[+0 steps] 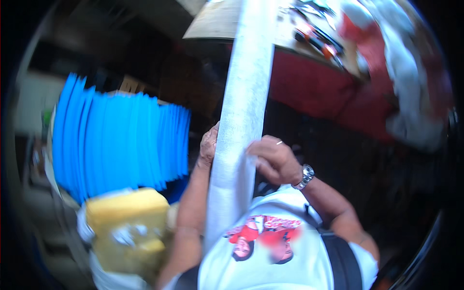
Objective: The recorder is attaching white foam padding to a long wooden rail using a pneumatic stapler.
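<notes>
A long, whitish-grey roll or board [244, 92] runs from my body up to the table; its exact kind is unclear. My left hand [209, 144] grips its left edge, with most of the fingers hidden behind it. At the right edge is my right hand [276, 158], its fingers bent and the tips at or very near the surface. Motion blurs those fingers, so whether they hold the edge is unclear. That hand wears a ring, and a metal watch [305, 177] is on the wrist.
Blue sheets [121, 140] stand packed in a row on the left. Below them is a yellow block [128, 212] among white wrapping. The wooden table [212, 24] holds tools [319, 41] at the upper right, beside a red cloth [314, 89] and white fabric [408, 96].
</notes>
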The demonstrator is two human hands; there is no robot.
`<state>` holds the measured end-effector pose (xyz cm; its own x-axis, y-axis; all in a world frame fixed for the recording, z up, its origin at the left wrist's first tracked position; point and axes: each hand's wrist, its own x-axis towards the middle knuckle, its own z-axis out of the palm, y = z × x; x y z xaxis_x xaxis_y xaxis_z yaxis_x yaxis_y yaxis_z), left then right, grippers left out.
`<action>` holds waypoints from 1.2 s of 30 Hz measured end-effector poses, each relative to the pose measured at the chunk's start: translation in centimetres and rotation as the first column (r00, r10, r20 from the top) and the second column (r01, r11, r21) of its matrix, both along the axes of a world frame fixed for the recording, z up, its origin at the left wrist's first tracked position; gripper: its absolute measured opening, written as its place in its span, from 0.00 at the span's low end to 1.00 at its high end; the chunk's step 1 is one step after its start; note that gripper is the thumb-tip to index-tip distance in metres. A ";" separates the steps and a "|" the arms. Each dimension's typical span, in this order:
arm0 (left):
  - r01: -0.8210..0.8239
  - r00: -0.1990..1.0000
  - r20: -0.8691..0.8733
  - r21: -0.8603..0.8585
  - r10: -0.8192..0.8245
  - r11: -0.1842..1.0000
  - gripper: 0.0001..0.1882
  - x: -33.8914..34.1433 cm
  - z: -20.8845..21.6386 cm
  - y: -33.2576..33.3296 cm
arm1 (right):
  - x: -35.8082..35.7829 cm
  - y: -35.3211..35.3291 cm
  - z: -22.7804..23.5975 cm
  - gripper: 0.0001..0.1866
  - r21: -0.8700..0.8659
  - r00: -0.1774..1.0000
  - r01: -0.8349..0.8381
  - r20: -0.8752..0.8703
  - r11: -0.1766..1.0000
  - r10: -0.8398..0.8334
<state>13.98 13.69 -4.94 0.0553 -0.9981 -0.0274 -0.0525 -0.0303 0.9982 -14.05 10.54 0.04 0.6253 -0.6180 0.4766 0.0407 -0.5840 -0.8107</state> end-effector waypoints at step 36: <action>-0.260 0.964 0.001 0.187 0.265 0.947 0.20 1.6 1.5 1.1 | -5.4 -35.2 3.0 0.26 -0.601 0.397 0.535 -0.442 0.594 -0.804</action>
<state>15.55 14.74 -3.49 0.3116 -0.9260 -0.2131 0.0057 -0.2225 0.9749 -19.45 -24.64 3.03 0.2735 -0.8689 0.4126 -0.9008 -0.3818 -0.2068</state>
